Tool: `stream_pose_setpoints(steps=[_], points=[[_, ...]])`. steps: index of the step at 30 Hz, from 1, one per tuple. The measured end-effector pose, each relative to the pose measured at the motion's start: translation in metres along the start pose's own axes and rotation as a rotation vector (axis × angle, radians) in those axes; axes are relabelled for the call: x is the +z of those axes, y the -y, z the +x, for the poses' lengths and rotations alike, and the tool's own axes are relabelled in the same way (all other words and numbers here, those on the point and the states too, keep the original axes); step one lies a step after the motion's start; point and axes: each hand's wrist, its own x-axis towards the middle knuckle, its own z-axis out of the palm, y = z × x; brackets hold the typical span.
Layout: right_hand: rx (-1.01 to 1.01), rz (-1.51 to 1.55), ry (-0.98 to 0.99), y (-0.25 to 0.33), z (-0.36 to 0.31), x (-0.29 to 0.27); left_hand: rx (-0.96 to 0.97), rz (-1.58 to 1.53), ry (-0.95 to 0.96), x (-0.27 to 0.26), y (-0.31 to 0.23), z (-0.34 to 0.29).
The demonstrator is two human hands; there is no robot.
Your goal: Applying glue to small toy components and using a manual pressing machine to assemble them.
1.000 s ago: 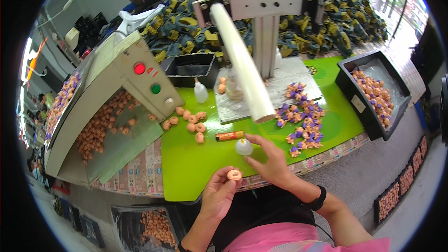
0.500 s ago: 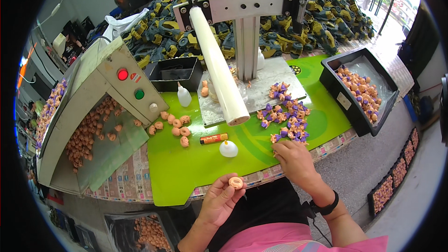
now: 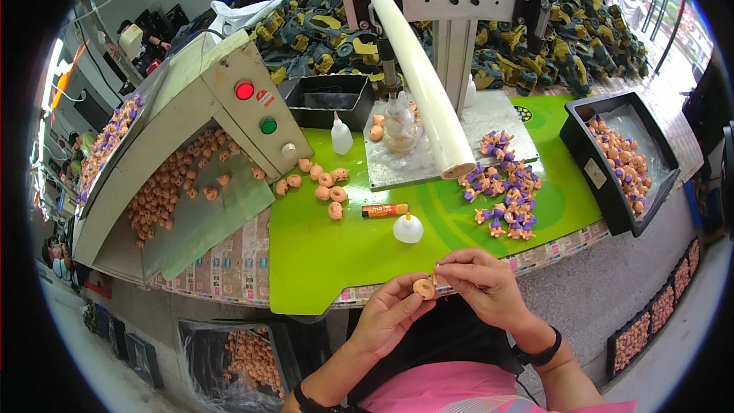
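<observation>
My left hand [image 3: 390, 315] is closed round a hollow peach toy head [image 3: 423, 288], its round opening facing up. Touching or nearly touching the head's right edge, the fingertips of my right hand [image 3: 483, 284] pinch a small peach-coloured part [image 3: 435, 278], mostly covered by the fingers. On the green mat [image 3: 302, 260] ahead of my hands stand a squat white squeeze bottle [image 3: 408, 229] and, behind it, an orange-and-black tube [image 3: 384, 210] on its side. Several loose toy heads [image 3: 335, 193] lie to the left. A cluster of small purple-and-peach figure parts [image 3: 514, 203] spreads to the right.
A press with a long pale tube [image 3: 417, 80] rises over a metal plate [image 3: 489, 118]. At left stands a machine [image 3: 229, 76] with heads in its opening. Black bins [image 3: 621, 218] hold parts at right; another white bottle [image 3: 342, 138] stands behind. Yellow-and-grey toy vehicles [image 3: 321, 30] heap up at the back.
My right hand has left the purple-and-peach cluster and come left to the toy head, pinching a small part. My left hand has shifted slightly right and up; the whole view has swung left.
</observation>
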Motion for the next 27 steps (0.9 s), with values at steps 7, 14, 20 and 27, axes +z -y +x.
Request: stream_pose_setpoints(steps=[7,14,20,27], points=[[0.032,0.02,-0.061,0.006,-0.003,0.009,0.017,0.059,0.025,-0.005,0.002,0.0],[-0.014,-0.1,-0.105,0.008,-0.002,0.011,0.104,0.109,0.027,-0.003,0.002,0.001],[-0.021,0.018,-0.043,0.001,-0.003,0.01,0.209,0.217,0.018,-0.005,0.006,0.003],[-0.054,0.079,-0.097,0.001,0.003,0.015,0.168,-0.007,0.033,-0.002,0.007,0.003]])
